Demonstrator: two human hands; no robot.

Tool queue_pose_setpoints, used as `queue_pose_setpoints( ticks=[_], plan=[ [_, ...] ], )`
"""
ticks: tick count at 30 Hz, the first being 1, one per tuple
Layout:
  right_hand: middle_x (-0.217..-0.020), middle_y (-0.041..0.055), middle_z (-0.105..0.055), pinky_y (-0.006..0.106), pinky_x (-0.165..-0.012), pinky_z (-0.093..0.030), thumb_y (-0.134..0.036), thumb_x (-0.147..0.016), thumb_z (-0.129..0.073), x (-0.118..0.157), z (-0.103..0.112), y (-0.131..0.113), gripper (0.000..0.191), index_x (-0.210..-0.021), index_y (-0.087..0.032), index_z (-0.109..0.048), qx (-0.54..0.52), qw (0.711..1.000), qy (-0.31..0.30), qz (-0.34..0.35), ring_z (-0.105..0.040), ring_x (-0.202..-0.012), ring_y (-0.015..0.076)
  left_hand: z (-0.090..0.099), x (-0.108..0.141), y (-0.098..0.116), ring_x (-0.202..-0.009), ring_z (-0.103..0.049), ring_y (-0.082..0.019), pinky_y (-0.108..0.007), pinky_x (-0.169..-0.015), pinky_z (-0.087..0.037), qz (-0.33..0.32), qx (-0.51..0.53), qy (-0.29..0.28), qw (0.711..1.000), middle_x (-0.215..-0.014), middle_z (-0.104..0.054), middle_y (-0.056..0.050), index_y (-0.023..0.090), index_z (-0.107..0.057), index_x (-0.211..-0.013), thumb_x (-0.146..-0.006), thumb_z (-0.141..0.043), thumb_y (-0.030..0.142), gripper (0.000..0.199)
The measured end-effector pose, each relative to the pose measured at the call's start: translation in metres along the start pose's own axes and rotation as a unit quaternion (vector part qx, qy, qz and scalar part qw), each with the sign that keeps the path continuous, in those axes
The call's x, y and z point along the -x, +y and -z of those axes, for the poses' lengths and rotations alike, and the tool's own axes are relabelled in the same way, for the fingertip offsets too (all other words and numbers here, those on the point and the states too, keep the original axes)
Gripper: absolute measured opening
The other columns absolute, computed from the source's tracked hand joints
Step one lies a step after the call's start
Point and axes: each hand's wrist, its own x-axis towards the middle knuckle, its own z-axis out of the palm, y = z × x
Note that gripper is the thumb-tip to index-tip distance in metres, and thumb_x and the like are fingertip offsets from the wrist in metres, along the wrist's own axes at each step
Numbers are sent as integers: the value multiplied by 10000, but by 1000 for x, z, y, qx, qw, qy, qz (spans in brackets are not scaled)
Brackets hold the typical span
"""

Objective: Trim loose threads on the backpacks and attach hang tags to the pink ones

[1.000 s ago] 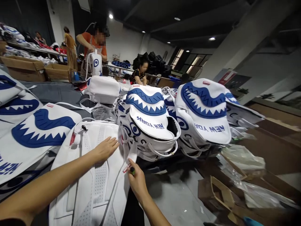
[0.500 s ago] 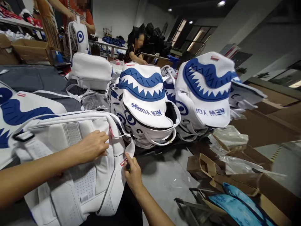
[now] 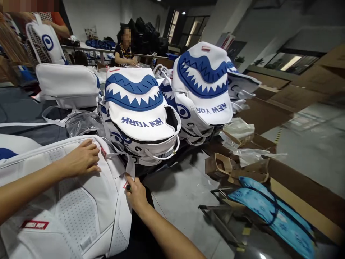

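A white backpack (image 3: 104,212) lies in front of me with its padded, perforated back panel facing up. My left hand (image 3: 82,158) rests on that panel near the upper edge, fingers apart and bent against the fabric, beside a small red tag (image 3: 103,151). At the right side of the bag, my right hand (image 3: 137,196) is closed round a small dark tool (image 3: 128,187) with a greenish edge; most of it is hidden in the palm. Its index finger touches the lower end of a white strap tab (image 3: 130,167).
White backpacks with blue toothed mouths (image 3: 134,97) (image 3: 203,79) stand beyond. A white pouch-like bag (image 3: 67,81) is at left. Cardboard boxes (image 3: 296,183), plastic wrap (image 3: 250,154) and a light-blue patterned bag (image 3: 275,216) lie right. Two people work at the back.
The view has swung right, so the bags appear further left. My left hand's fingers have spread from a tighter curl and sit closer to the bag's upper edge. My right hand keeps its grip.
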Motion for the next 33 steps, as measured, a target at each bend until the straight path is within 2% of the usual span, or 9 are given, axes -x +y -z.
queue_pose_setpoints(
  ticks=[4,9,11,14,18,20,25,29,33],
  plan=[
    [-1062,80,-642,276,-791,-517,-91,-793,-569,-3,2,1,693,-1438,-343,-561,8,1000,-5,-2,-674,-887,206,-1,7,-19,-891,-578,-249,-534,-1057,-308,-6,-38,45,998,-838,-656,-48,215,-670,-720,-972,-522,537,435],
    [-1075,95,-654,271,-832,-517,-125,-836,-574,-4,6,4,659,-1467,-312,-540,22,999,-31,10,-673,-933,210,8,18,-39,-1098,-579,-274,-564,-1146,-261,54,-62,84,993,-943,-683,-65,229,-702,-755,-974,-511,523,413],
    [-1101,103,-657,270,-846,-513,-145,-856,-565,-4,8,4,631,-1468,-299,-542,22,999,-33,11,-670,-973,216,11,21,-37,-1210,-533,-298,-596,-1168,-228,100,-61,74,990,-1025,-681,-85,221,-712,-780,-973,-499,527,420],
    [-1138,105,-671,276,-853,-507,-164,-865,-553,-6,16,6,590,-1441,-287,-572,16,999,-41,-1,-670,-1005,223,10,19,-16,-1295,-466,-329,-642,-1181,-188,175,-55,43,982,-1128,-659,-105,190,-710,-799,-973,-489,537,446],
    [-1083,70,-730,295,-812,-503,-162,-856,-534,-7,37,8,574,-1409,-299,-596,17,997,-81,9,-687,-988,239,4,16,14,-1243,-482,-287,-587,-1195,-219,153,-10,-15,988,-1111,-656,-66,206,-698,-843,-967,-499,561,426],
    [-1086,67,-746,312,-802,-502,-165,-862,-521,-7,45,7,564,-1405,-296,-598,25,996,-89,20,-692,-986,250,3,20,10,-1217,-475,-264,-577,-1203,-209,152,3,-12,988,-1087,-652,-52,202,-690,-871,-975,-471,594,461],
    [-1103,83,-761,313,-809,-504,-183,-872,-538,-11,42,0,492,-1343,-264,-654,22,996,-82,17,-698,-990,248,-1,25,-22,-1329,-341,-273,-660,-1215,-78,240,23,61,969,-1182,-611,-66,134,-655,-871,-988,-468,599,514],
    [-892,64,-771,292,-672,-468,-284,-911,-561,-11,56,-3,459,-1363,-287,-640,67,992,-110,12,-709,-812,248,-5,19,14,-1375,-336,-273,-606,-1243,-93,220,69,45,972,-1255,-601,-49,153,-649,-904,-957,-555,555,416],
    [-628,33,-677,271,-538,-366,-576,-929,-556,-3,103,-21,469,-1234,-256,-712,58,994,-87,40,-645,-608,226,-12,15,61,-1294,-424,-261,-599,-1265,-74,174,95,5,980,-1117,-643,-37,192,-645,-894,-927,-626,476,287]
  ],
)
